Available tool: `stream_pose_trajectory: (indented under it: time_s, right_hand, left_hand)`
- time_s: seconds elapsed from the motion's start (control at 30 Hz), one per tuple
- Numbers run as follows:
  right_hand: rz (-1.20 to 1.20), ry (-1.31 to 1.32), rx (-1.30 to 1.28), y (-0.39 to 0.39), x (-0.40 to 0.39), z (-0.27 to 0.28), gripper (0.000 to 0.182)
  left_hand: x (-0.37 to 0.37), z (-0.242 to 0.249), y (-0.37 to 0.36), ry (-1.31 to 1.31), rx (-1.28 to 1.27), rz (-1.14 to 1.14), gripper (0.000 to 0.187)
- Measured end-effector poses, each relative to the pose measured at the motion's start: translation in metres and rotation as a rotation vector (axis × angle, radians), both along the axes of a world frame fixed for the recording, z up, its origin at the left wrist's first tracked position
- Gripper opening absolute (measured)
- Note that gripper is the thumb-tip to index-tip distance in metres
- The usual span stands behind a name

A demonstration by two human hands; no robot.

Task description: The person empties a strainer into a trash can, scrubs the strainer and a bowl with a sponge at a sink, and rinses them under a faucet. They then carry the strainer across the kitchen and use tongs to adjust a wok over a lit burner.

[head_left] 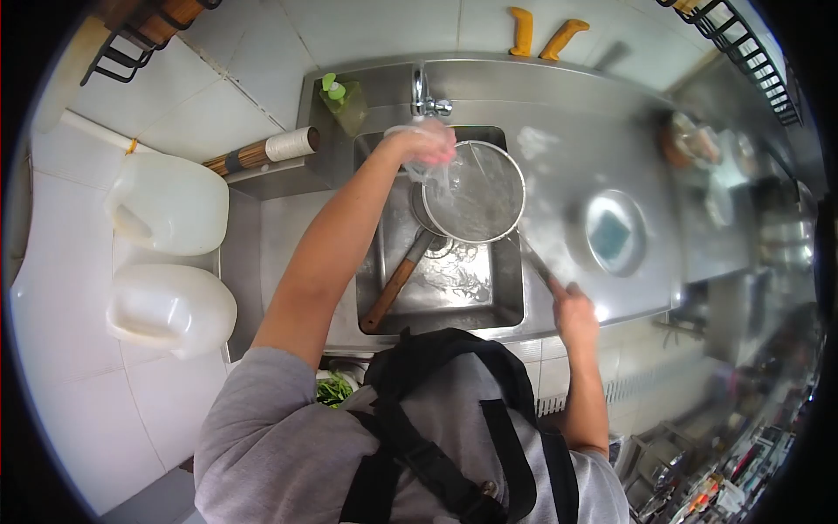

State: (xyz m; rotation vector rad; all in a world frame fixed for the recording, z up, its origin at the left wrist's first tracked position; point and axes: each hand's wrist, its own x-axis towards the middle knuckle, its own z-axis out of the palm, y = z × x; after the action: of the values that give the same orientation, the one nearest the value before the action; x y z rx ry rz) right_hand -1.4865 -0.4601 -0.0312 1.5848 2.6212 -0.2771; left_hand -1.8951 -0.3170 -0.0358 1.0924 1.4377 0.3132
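Note:
My right hand (573,307) is closed around the metal handle of a round fine-mesh strainer (480,196), which is held over the sink (515,297). My left hand (428,144) is just under the faucet (421,96), at the strainer's left rim. Motion smears its fingers, and clear filmy material or water surrounds it; I cannot tell which. Partly hidden below the strainer is a pan with a wooden handle (390,294), which slants toward the sink's near left corner.
On the counter right of the sink sits a round metal dish (614,233) with a bluish square in it. A soap bottle (345,105) stands at the back left. Two white plastic jugs (170,203) are at the left. Two yellow-handled tools (521,33) hang on the back wall.

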Motion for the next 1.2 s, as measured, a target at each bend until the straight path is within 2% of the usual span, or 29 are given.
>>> stream_pose_trajectory:
  time_s: [0.07,0.1,0.17,0.2,0.27,0.33,0.43,0.47,0.5,0.57,0.6,0.63,0.7,0.77,0.83,0.87,0.9,0.93,0.97,1.03,1.07,1.1,1.17,1.2]
  right_hand:
    - [-0.026,0.022,-0.022,-0.004,0.005,0.011,0.042]
    - [-0.048,0.049,-0.042,-0.004,0.008,0.015,0.042]
    - [-0.029,0.133,-0.059,-0.009,0.006,0.021,0.042]
    - [-0.006,0.223,-0.076,-0.011,0.003,0.023,0.042]
    - [-0.007,0.263,-0.083,-0.015,-0.007,0.022,0.042]
    - [0.002,0.301,-0.098,-0.017,-0.026,0.022,0.042]
    - [0.139,0.382,-0.182,-0.005,-0.05,0.012,0.038]
    - [0.176,0.453,-0.32,0.005,-0.06,0.014,0.031]
    - [0.201,0.449,-0.32,0.016,-0.072,0.007,0.031]
    - [0.437,0.706,-0.246,0.042,-0.098,-0.017,0.023]
    - [0.334,0.805,-0.362,0.055,-0.122,-0.018,0.021]
    - [0.222,0.899,-0.481,0.066,-0.153,-0.019,0.02]
    - [0.147,1.03,-0.695,0.101,-0.215,-0.027,0.02]
    - [-0.251,1.48,-1.16,0.118,-0.277,-0.023,0.019]
    - [-0.254,1.575,-1.234,0.128,-0.315,-0.021,0.023]
    - [-0.253,1.584,-1.236,0.13,-0.325,-0.023,0.023]
    - [-0.244,1.564,-1.131,0.131,-0.333,-0.026,0.025]
    - [-0.234,1.537,-1.028,0.134,-0.339,-0.029,0.026]
    - [-0.235,1.533,-1.031,0.135,-0.34,-0.024,0.026]
    - [-0.3,1.032,-0.688,0.14,-0.335,-0.01,0.025]
    - [-0.309,1.133,-0.647,0.157,-0.344,-0.052,0.019]
    - [-0.31,1.13,-0.642,0.154,-0.34,-0.049,0.019]
    - [-0.382,1.376,-0.9,0.146,-0.331,-0.043,0.018]
    - [-0.382,1.373,-0.894,0.145,-0.331,-0.039,0.018]
  left_hand:
    - [0.002,-0.012,0.002,-0.014,0.259,0.307,0.04]
    - [0.003,-0.021,0.0,-0.02,0.261,0.306,0.04]
    - [0.006,-0.036,-0.021,0.384,0.562,0.443,0.043]
    - [0.013,-0.013,-0.045,0.45,0.399,0.396,0.049]
    - [0.004,-0.086,-0.081,0.248,0.415,0.615,0.052]
    - [0.019,-0.069,-0.125,-0.278,0.109,0.747,0.046]
    - [0.002,-0.066,-0.154,-0.382,0.188,0.871,0.038]
    - [-0.003,-0.052,-0.16,-0.319,0.292,0.926,0.034]
    - [-0.011,-0.039,-0.166,-0.319,0.302,0.949,0.034]
    - [-0.026,-0.012,-0.179,-0.045,0.375,1.004,0.031]
    - [-0.025,0.003,-0.187,-0.041,0.483,1.005,0.028]
    - [-0.026,0.017,-0.194,-0.035,0.482,1.011,0.028]
    - [-0.026,0.035,-0.203,0.112,0.611,0.989,0.026]
    - [-0.029,0.029,-0.21,0.158,0.694,0.977,0.026]
    - [-0.031,0.024,-0.215,0.203,0.781,0.958,0.025]
    - [-0.031,0.025,-0.219,0.259,0.815,0.963,0.025]
    - [-0.032,0.025,-0.222,0.313,0.85,0.97,0.024]
    - [-0.032,0.024,-0.224,0.315,0.851,0.97,0.024]
    - [-0.029,0.027,-0.226,0.284,0.804,1.039,0.024]
    - [-0.025,0.021,-0.228,0.248,0.744,1.11,0.023]
    - [-0.026,0.014,-0.225,0.287,0.767,1.125,0.023]
    - [-0.026,0.009,-0.222,0.324,0.793,1.14,0.023]
    - [-0.023,0.003,-0.218,0.318,0.814,1.143,0.024]
    - [-0.022,0.002,-0.215,0.323,0.833,1.142,0.025]
